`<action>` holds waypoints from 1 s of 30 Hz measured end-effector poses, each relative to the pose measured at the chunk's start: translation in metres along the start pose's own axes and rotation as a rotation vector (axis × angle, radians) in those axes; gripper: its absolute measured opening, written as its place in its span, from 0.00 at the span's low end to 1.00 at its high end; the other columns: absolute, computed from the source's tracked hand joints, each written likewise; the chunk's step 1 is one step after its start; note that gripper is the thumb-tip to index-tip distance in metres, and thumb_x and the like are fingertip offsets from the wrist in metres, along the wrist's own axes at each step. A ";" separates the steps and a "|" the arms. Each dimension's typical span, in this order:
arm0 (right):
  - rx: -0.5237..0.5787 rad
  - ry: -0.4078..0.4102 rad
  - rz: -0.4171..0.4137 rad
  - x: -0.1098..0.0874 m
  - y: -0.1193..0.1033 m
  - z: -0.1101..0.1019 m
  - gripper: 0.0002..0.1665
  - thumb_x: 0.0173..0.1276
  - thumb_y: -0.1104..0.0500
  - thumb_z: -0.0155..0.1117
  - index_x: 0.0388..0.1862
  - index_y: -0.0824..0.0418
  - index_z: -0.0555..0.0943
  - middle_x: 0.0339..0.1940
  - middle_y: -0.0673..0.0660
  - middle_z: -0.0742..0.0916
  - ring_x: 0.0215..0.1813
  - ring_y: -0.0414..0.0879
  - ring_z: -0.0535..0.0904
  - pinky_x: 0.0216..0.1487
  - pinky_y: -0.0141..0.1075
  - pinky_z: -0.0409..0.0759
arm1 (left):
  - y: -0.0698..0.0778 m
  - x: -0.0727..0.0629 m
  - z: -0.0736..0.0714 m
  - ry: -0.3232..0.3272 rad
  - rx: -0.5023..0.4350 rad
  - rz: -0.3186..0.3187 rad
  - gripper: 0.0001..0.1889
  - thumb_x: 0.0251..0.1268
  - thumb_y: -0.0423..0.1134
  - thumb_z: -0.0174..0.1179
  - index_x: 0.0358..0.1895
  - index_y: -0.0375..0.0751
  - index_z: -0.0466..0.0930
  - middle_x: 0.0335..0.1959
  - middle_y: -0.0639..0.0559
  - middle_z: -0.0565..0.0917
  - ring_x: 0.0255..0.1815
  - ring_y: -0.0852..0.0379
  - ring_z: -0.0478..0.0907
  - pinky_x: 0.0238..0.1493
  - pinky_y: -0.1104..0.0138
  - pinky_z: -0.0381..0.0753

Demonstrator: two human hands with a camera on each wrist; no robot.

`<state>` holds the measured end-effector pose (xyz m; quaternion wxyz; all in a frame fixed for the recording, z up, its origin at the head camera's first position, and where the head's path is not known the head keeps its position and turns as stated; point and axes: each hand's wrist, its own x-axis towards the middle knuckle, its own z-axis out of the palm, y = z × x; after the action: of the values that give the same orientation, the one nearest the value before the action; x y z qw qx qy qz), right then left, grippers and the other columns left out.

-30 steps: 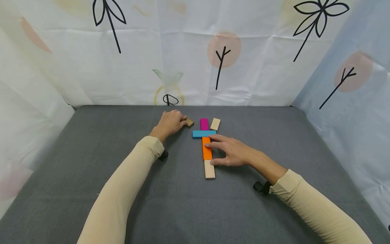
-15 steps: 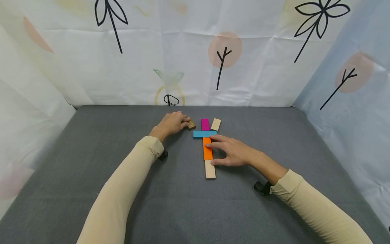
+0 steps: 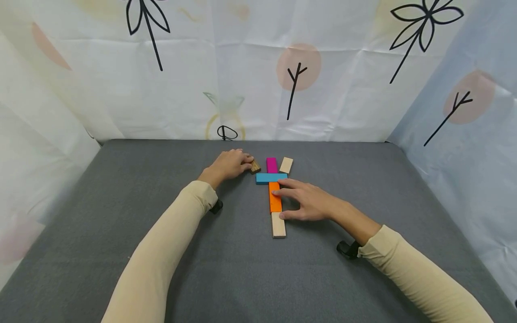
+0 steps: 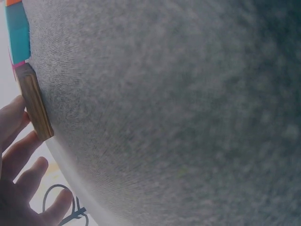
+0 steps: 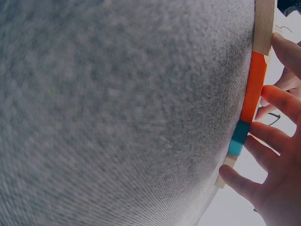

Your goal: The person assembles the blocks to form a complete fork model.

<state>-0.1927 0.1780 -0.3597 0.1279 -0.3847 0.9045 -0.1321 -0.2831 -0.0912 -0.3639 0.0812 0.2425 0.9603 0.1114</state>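
My left hand (image 3: 228,167) pinches a dark brown wooden block (image 3: 255,168) lying tilted on the table, with thumb and fingertips at its left end in the head view. The block's near corner is close to a blue block (image 3: 264,178) laid crosswise. A magenta block (image 3: 272,165) extends from its far side and an orange block (image 3: 274,202) from its near side, followed by a pale wooden block (image 3: 278,225). Spread fingers of my right hand (image 3: 307,200) rest on this row, touching the blue, orange and near pale blocks.
A second pale wooden block (image 3: 286,165) lies at an angle right of the magenta one. Grey cloth covers the table (image 3: 226,269). Printed white fabric (image 3: 250,67) hangs behind it and along both sides.
The left hand has slid the dark brown block a little to the right and nearer, towards the blue block. The right hand stays in place on the row.
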 end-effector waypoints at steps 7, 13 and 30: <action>0.001 0.006 -0.004 0.001 0.001 0.000 0.39 0.68 0.36 0.63 0.72 0.53 0.73 0.78 0.61 0.65 0.77 0.59 0.61 0.69 0.60 0.64 | -0.001 0.002 0.001 -0.004 -0.038 0.022 0.22 0.76 0.45 0.56 0.69 0.45 0.73 0.69 0.50 0.74 0.77 0.44 0.59 0.73 0.49 0.59; -0.004 0.014 -0.016 0.000 0.000 0.000 0.38 0.69 0.36 0.62 0.72 0.54 0.73 0.78 0.62 0.65 0.76 0.60 0.62 0.68 0.61 0.65 | -0.001 0.003 0.002 -0.008 -0.037 0.033 0.22 0.76 0.44 0.56 0.69 0.46 0.73 0.69 0.49 0.74 0.77 0.44 0.59 0.72 0.48 0.61; -0.010 0.007 0.001 -0.001 -0.002 0.001 0.38 0.68 0.36 0.63 0.72 0.53 0.73 0.78 0.61 0.65 0.76 0.59 0.61 0.69 0.60 0.64 | 0.005 0.006 0.005 -0.025 -0.009 0.042 0.22 0.77 0.44 0.54 0.70 0.46 0.72 0.71 0.48 0.71 0.77 0.44 0.58 0.72 0.49 0.61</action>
<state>-0.1906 0.1769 -0.3601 0.1228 -0.3844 0.9058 -0.1289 -0.2848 -0.0829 -0.3675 0.0919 0.2633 0.9535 0.1146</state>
